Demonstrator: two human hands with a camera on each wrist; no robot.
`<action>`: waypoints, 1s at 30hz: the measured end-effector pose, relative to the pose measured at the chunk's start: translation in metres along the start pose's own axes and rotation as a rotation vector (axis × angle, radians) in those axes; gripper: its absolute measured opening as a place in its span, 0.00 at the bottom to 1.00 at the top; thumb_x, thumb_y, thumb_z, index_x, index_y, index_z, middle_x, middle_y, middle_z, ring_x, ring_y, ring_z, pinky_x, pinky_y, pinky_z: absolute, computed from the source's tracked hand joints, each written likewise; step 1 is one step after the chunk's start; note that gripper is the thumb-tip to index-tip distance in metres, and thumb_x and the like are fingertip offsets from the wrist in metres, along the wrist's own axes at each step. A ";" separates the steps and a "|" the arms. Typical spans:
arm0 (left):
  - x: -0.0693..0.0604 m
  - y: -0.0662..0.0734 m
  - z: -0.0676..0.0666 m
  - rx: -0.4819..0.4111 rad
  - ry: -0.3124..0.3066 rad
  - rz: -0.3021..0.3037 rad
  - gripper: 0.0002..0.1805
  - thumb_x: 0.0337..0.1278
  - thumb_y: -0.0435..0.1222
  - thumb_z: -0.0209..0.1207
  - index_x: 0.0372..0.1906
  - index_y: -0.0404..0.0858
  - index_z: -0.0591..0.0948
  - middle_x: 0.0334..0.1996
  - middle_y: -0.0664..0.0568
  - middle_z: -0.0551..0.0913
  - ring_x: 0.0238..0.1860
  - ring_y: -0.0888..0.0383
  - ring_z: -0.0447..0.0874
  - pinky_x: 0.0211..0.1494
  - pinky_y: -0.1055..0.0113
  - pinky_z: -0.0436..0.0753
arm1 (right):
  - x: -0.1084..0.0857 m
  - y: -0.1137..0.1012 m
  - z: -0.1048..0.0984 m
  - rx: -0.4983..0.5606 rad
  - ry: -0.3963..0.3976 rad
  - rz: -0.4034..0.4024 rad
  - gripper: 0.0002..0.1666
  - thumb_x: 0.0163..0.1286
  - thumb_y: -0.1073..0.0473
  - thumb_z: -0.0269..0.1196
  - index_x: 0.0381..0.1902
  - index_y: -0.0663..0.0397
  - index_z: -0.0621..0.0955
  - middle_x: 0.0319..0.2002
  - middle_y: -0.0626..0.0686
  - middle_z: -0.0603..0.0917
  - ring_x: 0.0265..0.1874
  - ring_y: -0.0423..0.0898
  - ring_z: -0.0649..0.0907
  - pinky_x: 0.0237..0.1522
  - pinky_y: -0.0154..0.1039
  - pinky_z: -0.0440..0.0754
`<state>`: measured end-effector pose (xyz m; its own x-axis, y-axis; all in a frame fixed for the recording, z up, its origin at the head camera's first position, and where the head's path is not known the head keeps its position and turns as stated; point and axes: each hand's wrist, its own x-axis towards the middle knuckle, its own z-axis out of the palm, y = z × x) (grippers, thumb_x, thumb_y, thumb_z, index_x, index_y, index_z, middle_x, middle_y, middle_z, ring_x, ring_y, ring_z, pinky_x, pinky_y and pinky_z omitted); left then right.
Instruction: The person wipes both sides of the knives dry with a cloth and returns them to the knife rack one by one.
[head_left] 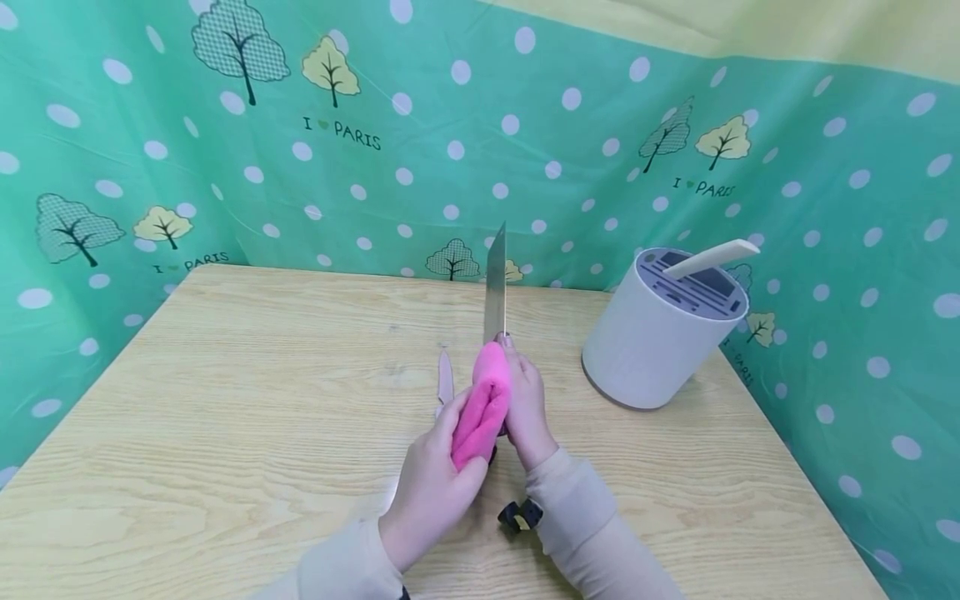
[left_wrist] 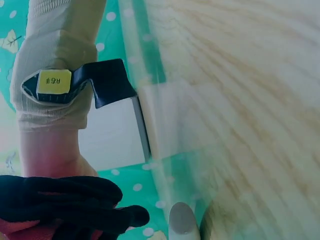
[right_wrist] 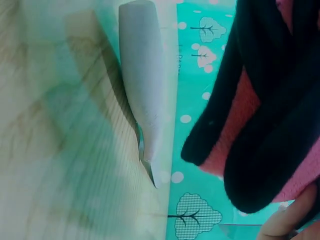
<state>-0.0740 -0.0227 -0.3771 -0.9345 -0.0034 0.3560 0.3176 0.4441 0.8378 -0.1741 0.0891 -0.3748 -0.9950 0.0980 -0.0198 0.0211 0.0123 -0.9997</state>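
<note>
Head view, left hand: I see my left hand [head_left: 431, 500] curled round a folded, fluffy pink cloth [head_left: 480, 417], fingers and thumb grasping it.
Head view, right hand: my right hand [head_left: 528, 408] grasps a large steel knife with a broad blade [head_left: 495, 287] at the blade's near end; the handle is hidden from me.
Head view, blade and cloth: the blade points up and away from me above the tabletop, and the cloth is bunched at its near end, between both hands.
Head view, small knife: a small, slim knife with a pale blade [head_left: 446, 379] lies on the pale wood-grain tabletop [head_left: 225, 400], partly covered by my left hand.
Head view, knife block: to the right, well apart from the hands, stands a white cylindrical knife block with a slotted grey top [head_left: 630, 350], one pale handle [head_left: 712, 258] slanting out of it.
Head view, backdrop: green fabric with white dots and printed trees [head_left: 420, 175].
Left wrist view: the cloth looks black and reddish at lower left, below a pale sleeve [left_wrist: 62, 40] strapped with a dark, yellow-labelled device [left_wrist: 54, 82].
Right wrist view: I get the small knife's thick whitish handle on the wood, the folded cloth near it, and blurred fingers at the lower corner; whose hand, I cannot tell.
</note>
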 end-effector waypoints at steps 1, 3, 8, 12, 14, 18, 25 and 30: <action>0.001 0.000 0.000 -0.006 0.003 0.004 0.38 0.44 0.25 0.60 0.68 0.36 0.70 0.37 0.43 0.86 0.33 0.58 0.83 0.36 0.68 0.82 | -0.001 -0.001 0.000 -0.006 0.010 -0.008 0.27 0.77 0.39 0.48 0.23 0.48 0.74 0.20 0.45 0.72 0.22 0.39 0.72 0.26 0.32 0.72; 0.002 0.000 -0.001 -0.017 0.013 0.018 0.38 0.44 0.25 0.60 0.68 0.36 0.70 0.36 0.43 0.86 0.32 0.59 0.83 0.35 0.68 0.82 | -0.004 -0.002 0.001 -0.019 0.030 -0.014 0.26 0.78 0.41 0.48 0.23 0.48 0.74 0.20 0.45 0.72 0.23 0.39 0.73 0.27 0.32 0.73; 0.007 -0.003 -0.003 -0.034 0.034 0.040 0.39 0.44 0.24 0.60 0.69 0.35 0.69 0.36 0.43 0.87 0.30 0.60 0.83 0.34 0.69 0.82 | -0.010 -0.003 0.005 -0.055 0.054 -0.022 0.24 0.78 0.49 0.48 0.19 0.47 0.71 0.20 0.45 0.72 0.24 0.40 0.73 0.28 0.33 0.74; 0.010 -0.005 -0.005 -0.038 0.047 0.030 0.39 0.46 0.24 0.60 0.69 0.35 0.68 0.38 0.42 0.87 0.34 0.57 0.86 0.38 0.66 0.84 | -0.013 -0.001 0.008 -0.074 0.055 -0.014 0.21 0.74 0.58 0.46 0.17 0.47 0.69 0.20 0.46 0.71 0.25 0.40 0.73 0.31 0.33 0.74; 0.012 -0.005 -0.007 -0.042 0.049 0.021 0.38 0.47 0.25 0.60 0.69 0.34 0.67 0.38 0.42 0.87 0.35 0.56 0.86 0.40 0.65 0.85 | -0.014 0.000 0.009 -0.085 0.054 -0.015 0.20 0.73 0.60 0.46 0.17 0.47 0.70 0.20 0.46 0.71 0.25 0.41 0.73 0.31 0.33 0.74; 0.016 -0.005 -0.010 -0.064 0.041 -0.011 0.38 0.48 0.25 0.60 0.70 0.34 0.66 0.38 0.41 0.87 0.34 0.57 0.85 0.40 0.66 0.85 | -0.019 -0.001 0.010 -0.099 0.036 -0.007 0.22 0.74 0.56 0.47 0.17 0.47 0.70 0.19 0.46 0.72 0.23 0.40 0.74 0.28 0.33 0.75; 0.025 -0.001 -0.016 -0.078 0.046 -0.076 0.40 0.46 0.25 0.58 0.71 0.37 0.66 0.39 0.41 0.86 0.31 0.58 0.81 0.35 0.66 0.81 | -0.024 0.000 0.011 -0.130 -0.001 -0.022 0.27 0.78 0.49 0.48 0.15 0.48 0.68 0.17 0.46 0.71 0.19 0.39 0.74 0.22 0.32 0.73; 0.028 0.000 -0.018 -0.081 0.059 -0.083 0.41 0.45 0.25 0.58 0.71 0.38 0.66 0.38 0.41 0.86 0.30 0.57 0.79 0.35 0.66 0.80 | -0.026 0.000 0.011 -0.113 -0.014 -0.031 0.30 0.78 0.46 0.49 0.15 0.49 0.70 0.16 0.45 0.72 0.16 0.39 0.73 0.19 0.31 0.71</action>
<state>-0.0971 -0.0386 -0.3602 -0.9477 -0.0913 0.3059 0.2538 0.3659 0.8954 -0.1490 0.0752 -0.3740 -0.9966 0.0821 0.0104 0.0001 0.1269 -0.9919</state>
